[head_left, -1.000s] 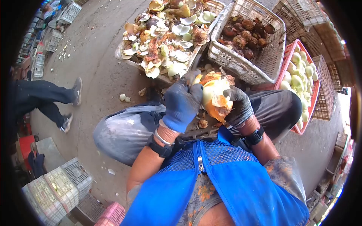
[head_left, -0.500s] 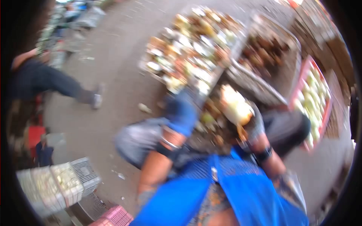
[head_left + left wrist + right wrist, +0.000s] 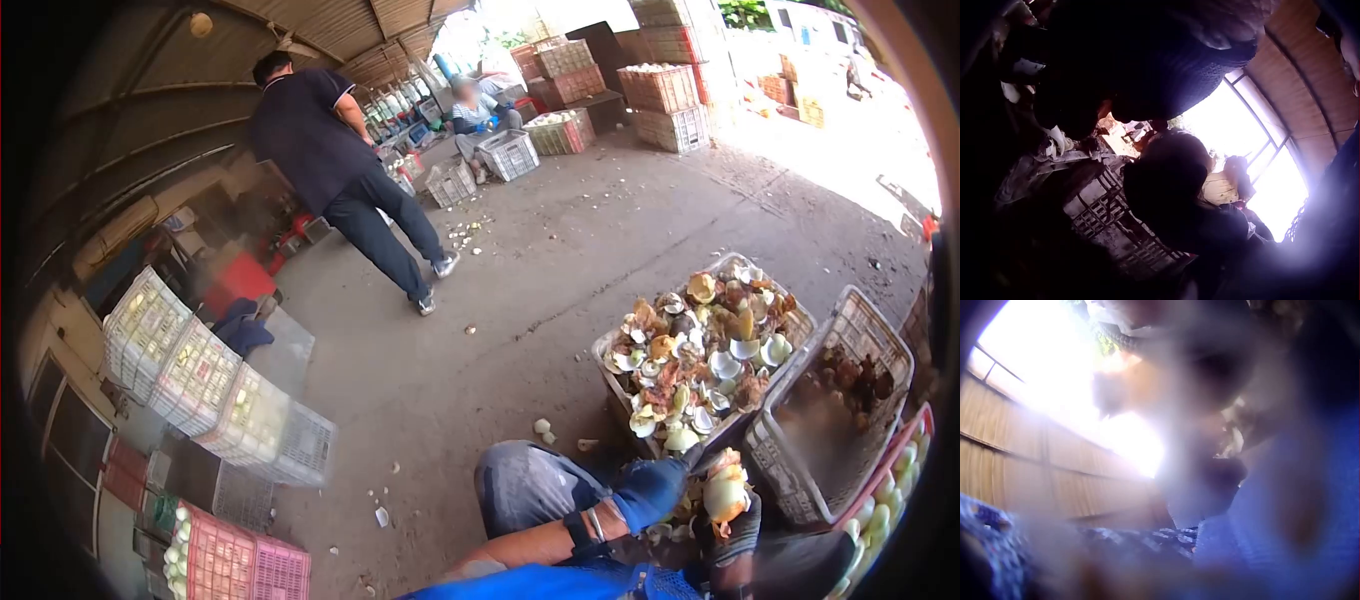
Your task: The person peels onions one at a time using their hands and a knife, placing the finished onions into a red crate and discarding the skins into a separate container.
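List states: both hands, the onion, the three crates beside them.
Right hand: grip closed around the onion.
Left hand: raised by the onion, finger pose unclear.
Onion: partly peeled, skin hanging.
Peelings crate: heaped.
Dark-onion crate: partly filled.
Pale-onion crate: well filled, partly out of view.

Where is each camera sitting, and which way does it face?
On head: facing forward and down; shows left hand, right hand with onion, blue vest.
On left wrist: past a dark glove, toward a slatted crate and roof.
On right wrist: blurred, upward to the roof, with blue cloth showing.
Both wrist views share the roof and bright glare.
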{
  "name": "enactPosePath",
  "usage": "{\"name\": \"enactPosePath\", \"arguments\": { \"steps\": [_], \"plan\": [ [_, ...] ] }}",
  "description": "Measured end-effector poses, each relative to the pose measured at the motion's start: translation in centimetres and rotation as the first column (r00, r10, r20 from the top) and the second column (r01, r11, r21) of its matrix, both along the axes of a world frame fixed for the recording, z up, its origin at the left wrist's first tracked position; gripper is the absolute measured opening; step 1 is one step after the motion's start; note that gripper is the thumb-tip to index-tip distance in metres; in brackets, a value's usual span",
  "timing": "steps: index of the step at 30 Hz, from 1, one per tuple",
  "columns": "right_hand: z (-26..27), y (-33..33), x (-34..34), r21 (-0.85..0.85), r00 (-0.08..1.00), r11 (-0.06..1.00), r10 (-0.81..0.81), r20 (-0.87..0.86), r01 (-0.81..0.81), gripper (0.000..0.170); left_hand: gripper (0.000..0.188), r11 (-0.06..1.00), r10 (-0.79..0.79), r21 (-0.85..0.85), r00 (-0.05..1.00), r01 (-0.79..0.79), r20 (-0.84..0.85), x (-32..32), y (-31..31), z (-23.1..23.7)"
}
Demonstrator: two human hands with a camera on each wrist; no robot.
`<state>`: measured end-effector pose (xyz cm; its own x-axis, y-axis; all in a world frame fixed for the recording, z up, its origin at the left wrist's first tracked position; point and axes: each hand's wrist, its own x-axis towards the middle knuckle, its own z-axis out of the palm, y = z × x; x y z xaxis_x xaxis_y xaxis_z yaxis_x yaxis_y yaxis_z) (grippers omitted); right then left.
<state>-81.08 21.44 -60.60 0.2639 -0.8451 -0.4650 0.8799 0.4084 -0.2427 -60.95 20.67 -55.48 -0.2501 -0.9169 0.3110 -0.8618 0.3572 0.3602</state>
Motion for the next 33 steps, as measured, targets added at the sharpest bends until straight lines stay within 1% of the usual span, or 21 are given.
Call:
{"name": "enactPosePath", "arguments": {
  "steps": [2,3,4,5,7,8,9,12,13,14,15,16,17,18,19,20,22,26,28,32,33],
  "plan": [
    [-3.4,-0.4,-2.1,-0.04,1.0,0.999,0.031,-0.003,-0.031,0.048,0.018,0.997,-0.073,-0.029,0.997,0.073,-0.003,0.8,-0.1,1.0],
    [-1.6,-0.1,-2.0,-0.304,0.976,0.947,0.153,0.153,-0.101,0.05,0.011,0.985,-0.106,-0.127,0.992,0.114,0.065,1.0,-0.1,2.2],
    [-0.8,-1.2,-0.4,-0.205,0.995,0.977,-0.034,0.091,0.053,0.052,0.012,0.997,-0.023,-0.074,0.99,0.034,0.142,1.2,0.1,2.8],
    [3.1,0.2,-0.8,-0.273,0.977,0.962,0.061,0.203,-0.003,0.051,0.018,0.993,-0.104,-0.053,0.994,0.102,-0.044,1.5,-0.1,3.2],
    [3.4,3.7,-1.3,-0.568,0.94,0.819,-0.131,-0.314,-0.076,0.05,0.054,0.965,-0.236,-0.156,0.955,0.209,-0.18,0.3,0.2,2.9],
    [3.0,1.6,-2.6,-0.104,0.881,0.984,0.173,0.441,-0.142,0.063,0.058,0.963,-0.226,-0.176,0.968,0.205,-0.107,-0.1,0.4,3.5],
    [3.3,3.1,-1.7,-0.439,0.998,0.897,0.027,-0.059,-0.051,0.073,0.063,0.97,-0.204,-0.124,0.978,0.209,0.052,0.1,0.7,3.6],
    [5.5,3.7,-0.7,-0.476,0.99,0.879,-0.079,-0.115,0.015,0.065,0.06,0.984,-0.173,-0.01,0.976,0.176,0.135,-0.2,1.0,4.8],
    [5.5,2.3,-0.9,-0.027,1.0,1.0,-0.015,0.021,0.015,0.05,0.065,0.983,-0.171,-0.023,0.959,0.18,0.225,-0.1,1.0,4.6],
    [4.7,2.5,-0.6,-0.024,1.0,1.0,-0.012,0.023,0.013,0.05,0.065,0.984,-0.169,-0.02,0.959,0.178,0.226,-0.1,0.8,4.3],
    [3.4,2.9,0.0,-0.318,0.883,0.948,-0.143,-0.447,-0.007,0.05,0.066,0.973,-0.187,-0.093,0.958,0.211,0.216,-0.1,0.7,4.1],
    [2.5,3.2,0.3,-0.538,0.553,0.825,-0.372,-0.746,-0.171,0.05,0.068,0.956,-0.206,-0.166,0.957,0.241,0.206,-0.1,0.5,3.9],
    [2.6,2.9,-0.1,-0.535,0.553,0.827,-0.368,-0.747,-0.172,0.05,0.068,0.957,-0.205,-0.163,0.957,0.24,0.205,-0.2,0.4,3.9],
    [2.9,2.2,-0.8,-0.31,0.911,0.949,-0.081,-0.405,-0.054,0.048,0.068,0.96,-0.195,-0.16,0.958,0.23,0.21,-0.3,0.4,4.0],
    [3.4,1.9,-1.2,-0.031,0.987,0.996,0.092,0.134,-0.088,0.046,0.068,0.963,-0.184,-0.157,0.959,0.22,0.215,-0.4,0.6,4.1],
    [4.2,2.3,-1.0,-0.028,0.986,0.995,0.094,0.136,-0.091,0.046,0.068,0.964,-0.182,-0.154,0.959,0.218,0.215,-0.5,0.7,4.1],
    [5.7,3.3,-0.1,-0.368,0.947,0.93,-0.13,-0.293,0.014,0.045,0.068,0.993,-0.078,-0.063,0.948,0.102,0.308,-0.8,0.9,4.0],
    [5.4,2.0,-0.6,-0.116,0.999,0.992,-0.048,-0.011,0.046,0.048,0.052,0.993,0.0,0.114,0.973,-0.027,0.232,-1.1,1.0,3.7],
    [4.1,2.2,-0.7,-0.139,0.993,0.989,-0.06,-0.105,0.045,0.05,0.045,0.932,0.147,0.345,0.985,-0.106,-0.094,0.1,0.0,2.2],
    [-2.9,3.8,-1.9,-0.128,0.934,0.988,-0.129,-0.334,0.091,0.046,0.042,0.853,0.116,0.511,0.919,0.103,-0.377,1.7,-0.2,-0.4],
    [3.6,3.2,-2.1,0.106,0.996,0.993,0.053,0.066,-0.06,0.048,0.041,0.866,-0.004,0.462,0.927,0.191,-0.376,2.2,-0.3,-1.1]
  ]
}}
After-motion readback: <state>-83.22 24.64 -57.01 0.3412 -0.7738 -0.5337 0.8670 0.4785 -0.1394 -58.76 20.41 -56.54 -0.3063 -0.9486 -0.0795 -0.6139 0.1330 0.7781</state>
